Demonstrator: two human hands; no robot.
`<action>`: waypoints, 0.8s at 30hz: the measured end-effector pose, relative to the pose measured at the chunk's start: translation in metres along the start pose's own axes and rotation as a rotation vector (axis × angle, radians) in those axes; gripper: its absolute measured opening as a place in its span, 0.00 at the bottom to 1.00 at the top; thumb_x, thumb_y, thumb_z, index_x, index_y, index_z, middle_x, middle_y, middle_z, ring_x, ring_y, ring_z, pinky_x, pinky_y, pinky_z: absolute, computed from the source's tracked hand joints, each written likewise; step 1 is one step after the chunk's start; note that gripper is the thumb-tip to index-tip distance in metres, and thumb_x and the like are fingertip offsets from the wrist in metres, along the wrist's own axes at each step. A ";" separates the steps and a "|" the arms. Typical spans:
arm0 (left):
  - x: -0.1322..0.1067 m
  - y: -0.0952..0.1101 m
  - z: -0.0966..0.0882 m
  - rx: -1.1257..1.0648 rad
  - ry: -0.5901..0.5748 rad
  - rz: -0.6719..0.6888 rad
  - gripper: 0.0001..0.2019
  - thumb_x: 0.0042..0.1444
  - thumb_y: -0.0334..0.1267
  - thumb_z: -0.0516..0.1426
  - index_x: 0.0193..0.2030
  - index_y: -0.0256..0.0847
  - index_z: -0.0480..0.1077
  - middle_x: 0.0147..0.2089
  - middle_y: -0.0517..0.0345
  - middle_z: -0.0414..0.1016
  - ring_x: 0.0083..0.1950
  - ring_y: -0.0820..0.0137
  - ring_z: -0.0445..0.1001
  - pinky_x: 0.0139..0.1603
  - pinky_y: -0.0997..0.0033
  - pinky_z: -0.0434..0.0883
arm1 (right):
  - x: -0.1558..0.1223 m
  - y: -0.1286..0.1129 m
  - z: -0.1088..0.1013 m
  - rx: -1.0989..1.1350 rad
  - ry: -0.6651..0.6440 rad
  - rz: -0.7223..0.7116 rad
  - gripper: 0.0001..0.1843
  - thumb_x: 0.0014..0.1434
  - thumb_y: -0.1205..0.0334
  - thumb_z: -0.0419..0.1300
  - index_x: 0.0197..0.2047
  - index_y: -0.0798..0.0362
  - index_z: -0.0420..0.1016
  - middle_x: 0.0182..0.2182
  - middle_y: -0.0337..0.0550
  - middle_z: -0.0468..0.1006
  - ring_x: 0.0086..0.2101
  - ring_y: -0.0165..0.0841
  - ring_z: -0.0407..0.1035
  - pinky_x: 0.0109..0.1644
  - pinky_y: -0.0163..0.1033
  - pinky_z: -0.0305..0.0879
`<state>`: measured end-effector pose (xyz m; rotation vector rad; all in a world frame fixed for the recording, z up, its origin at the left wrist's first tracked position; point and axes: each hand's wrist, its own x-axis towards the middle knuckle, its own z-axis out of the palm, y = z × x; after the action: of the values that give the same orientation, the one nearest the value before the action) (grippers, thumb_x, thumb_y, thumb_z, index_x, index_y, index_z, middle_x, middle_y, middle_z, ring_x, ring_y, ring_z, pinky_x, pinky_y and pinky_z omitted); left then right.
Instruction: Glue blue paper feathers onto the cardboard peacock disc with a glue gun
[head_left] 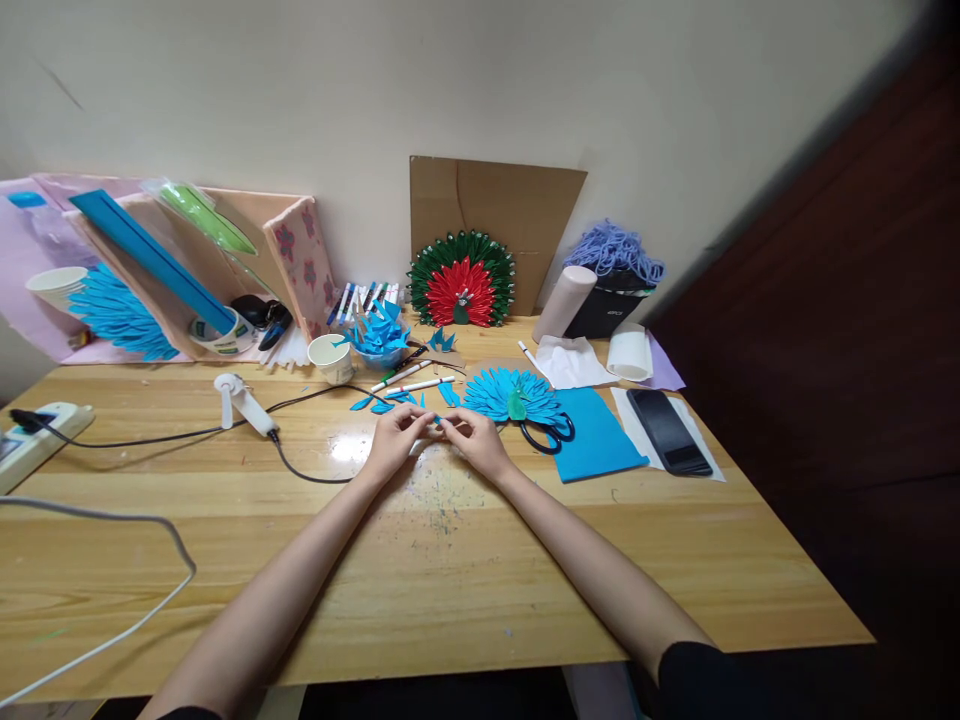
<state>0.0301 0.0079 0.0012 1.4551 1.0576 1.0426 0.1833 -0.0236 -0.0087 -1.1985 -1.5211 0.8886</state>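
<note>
My left hand [397,438] and my right hand [476,441] meet over the middle of the table. Their fingertips pinch a small blue piece [438,420] between them; it looks like the cut foam or paper nearby. Just right of my right hand lies a blue fan-tailed peacock [510,396] with a green body. Black-handled scissors [547,436] rest below it, partly over a blue sheet [596,435]. Loose blue cut pieces [382,406] lie beyond my left hand, beside several markers [420,385]. A bowl [379,352] heaped with blue pieces stands behind them.
A glue gun [247,405] with its black cord lies left, near a paper cup [330,358]. A red and green peacock [461,283] leans on cardboard [510,215] at the wall. A phone [669,432] lies right. A white cable [169,525] crosses the left front.
</note>
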 end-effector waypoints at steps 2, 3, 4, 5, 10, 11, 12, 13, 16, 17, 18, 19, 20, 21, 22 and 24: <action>0.000 0.000 0.000 0.010 0.011 0.000 0.11 0.48 0.44 0.59 0.27 0.36 0.72 0.28 0.56 0.73 0.30 0.70 0.72 0.33 0.71 0.70 | 0.000 -0.001 0.000 0.000 0.017 0.002 0.11 0.56 0.56 0.55 0.35 0.54 0.73 0.31 0.43 0.76 0.31 0.32 0.72 0.34 0.35 0.69; 0.001 0.000 0.000 0.012 0.018 0.002 0.11 0.48 0.44 0.59 0.27 0.36 0.71 0.28 0.57 0.72 0.30 0.70 0.72 0.33 0.71 0.70 | 0.000 -0.002 0.000 -0.001 0.029 0.007 0.11 0.56 0.56 0.55 0.34 0.54 0.73 0.31 0.43 0.76 0.30 0.32 0.72 0.33 0.34 0.68; 0.001 0.000 0.000 0.014 0.024 0.005 0.11 0.48 0.44 0.59 0.26 0.37 0.71 0.28 0.57 0.72 0.29 0.71 0.71 0.32 0.71 0.70 | 0.000 -0.002 -0.001 -0.001 0.043 0.013 0.11 0.56 0.56 0.55 0.34 0.54 0.73 0.30 0.42 0.75 0.29 0.32 0.72 0.32 0.34 0.68; 0.001 -0.001 0.000 0.014 0.029 0.008 0.11 0.48 0.44 0.59 0.26 0.37 0.71 0.27 0.57 0.72 0.29 0.71 0.71 0.32 0.72 0.70 | 0.001 -0.003 -0.001 0.000 0.056 0.019 0.11 0.56 0.55 0.55 0.33 0.54 0.72 0.29 0.42 0.75 0.28 0.32 0.72 0.31 0.34 0.68; 0.001 -0.003 0.000 -0.026 0.022 -0.004 0.12 0.47 0.45 0.59 0.27 0.37 0.71 0.28 0.57 0.72 0.29 0.69 0.73 0.33 0.70 0.71 | 0.001 -0.003 -0.001 0.024 0.085 0.026 0.12 0.57 0.55 0.54 0.31 0.54 0.72 0.27 0.40 0.73 0.26 0.31 0.71 0.30 0.33 0.67; 0.001 -0.003 0.000 -0.036 0.018 -0.012 0.12 0.47 0.45 0.59 0.27 0.37 0.71 0.28 0.57 0.72 0.29 0.69 0.73 0.33 0.70 0.71 | 0.001 -0.003 -0.001 0.027 0.089 0.026 0.12 0.56 0.55 0.54 0.31 0.54 0.71 0.26 0.40 0.73 0.26 0.31 0.71 0.30 0.33 0.66; 0.001 -0.003 0.000 -0.041 0.015 -0.019 0.12 0.47 0.45 0.59 0.27 0.36 0.70 0.28 0.57 0.72 0.29 0.69 0.73 0.33 0.70 0.71 | 0.001 -0.003 -0.001 0.029 0.094 0.027 0.12 0.56 0.55 0.55 0.31 0.54 0.71 0.26 0.40 0.73 0.25 0.31 0.71 0.30 0.33 0.66; 0.001 -0.003 0.000 -0.041 0.015 -0.022 0.12 0.47 0.45 0.59 0.27 0.36 0.70 0.28 0.57 0.72 0.29 0.69 0.73 0.32 0.70 0.71 | 0.002 -0.003 -0.001 0.032 0.099 0.030 0.12 0.56 0.55 0.55 0.31 0.54 0.71 0.26 0.40 0.73 0.25 0.30 0.70 0.29 0.33 0.66; 0.000 -0.002 -0.001 -0.015 0.019 -0.001 0.12 0.48 0.45 0.59 0.27 0.36 0.70 0.28 0.57 0.72 0.29 0.70 0.73 0.32 0.72 0.70 | 0.002 -0.002 -0.001 0.048 0.093 0.051 0.11 0.55 0.55 0.56 0.32 0.55 0.71 0.28 0.40 0.73 0.25 0.30 0.70 0.28 0.33 0.65; 0.000 -0.002 -0.001 -0.001 0.019 0.010 0.12 0.48 0.44 0.58 0.27 0.36 0.70 0.28 0.58 0.71 0.30 0.70 0.72 0.32 0.72 0.70 | 0.002 -0.002 -0.001 0.048 0.081 0.058 0.11 0.55 0.55 0.56 0.33 0.55 0.71 0.28 0.41 0.73 0.25 0.29 0.69 0.28 0.33 0.65; 0.000 -0.002 -0.001 0.011 0.016 0.020 0.11 0.49 0.44 0.58 0.27 0.37 0.70 0.28 0.57 0.71 0.30 0.70 0.72 0.33 0.72 0.70 | 0.003 -0.001 -0.001 0.040 0.066 0.065 0.10 0.54 0.56 0.57 0.33 0.55 0.71 0.28 0.41 0.73 0.25 0.29 0.69 0.28 0.33 0.65; 0.000 -0.002 -0.001 0.023 0.010 0.026 0.11 0.49 0.44 0.58 0.27 0.37 0.70 0.28 0.57 0.72 0.30 0.70 0.72 0.33 0.72 0.69 | 0.003 0.000 -0.001 0.027 0.053 0.070 0.10 0.54 0.56 0.57 0.33 0.55 0.71 0.28 0.40 0.73 0.25 0.29 0.68 0.28 0.33 0.64; 0.000 -0.003 -0.002 0.031 0.001 0.028 0.11 0.50 0.44 0.57 0.27 0.37 0.70 0.28 0.57 0.72 0.30 0.70 0.72 0.33 0.72 0.69 | 0.003 0.000 -0.001 0.010 0.044 0.073 0.10 0.53 0.56 0.57 0.33 0.55 0.71 0.27 0.40 0.73 0.24 0.29 0.68 0.27 0.32 0.64; 0.000 -0.004 -0.002 0.034 -0.011 0.025 0.11 0.50 0.44 0.57 0.27 0.37 0.70 0.28 0.57 0.72 0.30 0.70 0.73 0.34 0.72 0.69 | 0.003 0.000 -0.001 -0.006 0.041 0.076 0.10 0.53 0.56 0.58 0.32 0.55 0.70 0.26 0.39 0.72 0.24 0.28 0.67 0.27 0.32 0.63; 0.000 -0.004 -0.002 0.034 -0.022 0.022 0.11 0.50 0.44 0.57 0.28 0.37 0.70 0.28 0.57 0.73 0.30 0.70 0.73 0.34 0.71 0.69 | 0.003 0.001 -0.001 -0.017 0.041 0.078 0.09 0.53 0.56 0.58 0.32 0.55 0.70 0.25 0.39 0.72 0.24 0.28 0.66 0.26 0.32 0.62; 0.000 -0.005 -0.002 0.030 -0.037 0.019 0.11 0.51 0.44 0.57 0.28 0.37 0.69 0.27 0.57 0.73 0.30 0.69 0.73 0.33 0.71 0.69 | 0.003 0.001 0.000 -0.021 0.050 0.080 0.09 0.53 0.56 0.58 0.31 0.54 0.69 0.25 0.39 0.71 0.23 0.28 0.66 0.26 0.32 0.62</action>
<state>0.0279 0.0088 -0.0035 1.5054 1.0385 1.0141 0.1839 -0.0203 -0.0092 -1.2948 -1.4545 0.8909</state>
